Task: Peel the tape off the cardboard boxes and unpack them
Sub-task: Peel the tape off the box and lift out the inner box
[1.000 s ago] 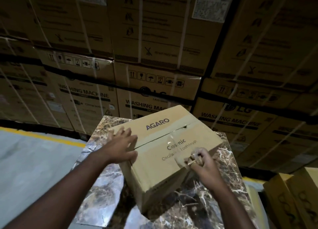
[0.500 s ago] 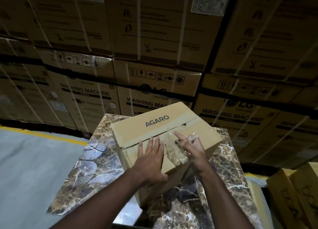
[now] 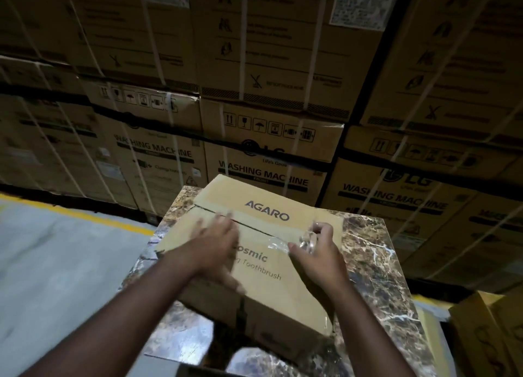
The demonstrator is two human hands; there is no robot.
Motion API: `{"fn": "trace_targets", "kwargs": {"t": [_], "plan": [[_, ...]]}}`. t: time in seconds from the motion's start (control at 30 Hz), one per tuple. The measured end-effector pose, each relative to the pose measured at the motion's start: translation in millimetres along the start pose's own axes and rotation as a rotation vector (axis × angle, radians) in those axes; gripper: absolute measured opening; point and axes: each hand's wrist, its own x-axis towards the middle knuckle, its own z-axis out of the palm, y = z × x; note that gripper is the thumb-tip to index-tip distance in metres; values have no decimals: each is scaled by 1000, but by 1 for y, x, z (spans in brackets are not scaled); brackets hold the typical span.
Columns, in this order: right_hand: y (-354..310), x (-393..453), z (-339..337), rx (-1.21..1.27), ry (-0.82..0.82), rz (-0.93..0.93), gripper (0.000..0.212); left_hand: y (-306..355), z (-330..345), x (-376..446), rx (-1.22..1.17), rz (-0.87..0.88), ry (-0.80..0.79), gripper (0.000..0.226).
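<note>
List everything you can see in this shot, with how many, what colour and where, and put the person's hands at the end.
AGARO box: one, tan cardboard, on the table, top seam partly uncovered.
Clear tape: one strip, transparent, partly peeled off the box's top seam, bunched at its right end.
Table: one, brown marbled top, under the box.
Washing machine cartons: many, brown with white straps, stacked behind the table.
Smaller cartons: at least two, yellowish brown, at lower right.
Floor: grey, with a yellow line, at left.
Left hand: one, fingers flat on the box top, blurred.
Right hand: one, its grip pinching the bunched tape.
</note>
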Motion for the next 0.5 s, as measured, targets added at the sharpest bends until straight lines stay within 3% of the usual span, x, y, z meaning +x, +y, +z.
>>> {"fn": "trace_targets", "kwargs": {"t": [0.1, 0.2, 0.3, 0.4, 0.5], "plan": [[-8, -1, 14, -282, -4, -140, 60, 51, 24, 16, -162, 122, 65, 138], [-7, -7, 19, -457, 123, -240, 45, 65, 48, 26, -110, 73, 211, 124], [-2, -9, 13, -486, 144, -276, 32, 62, 57, 25, -129, 78, 297, 121], [11, -7, -17, -465, 116, -176, 28, 59, 56, 26, -175, 73, 291, 125], [44, -11, -67, -291, 267, -69, 28, 62, 53, 28, -135, 59, 257, 118]]}}
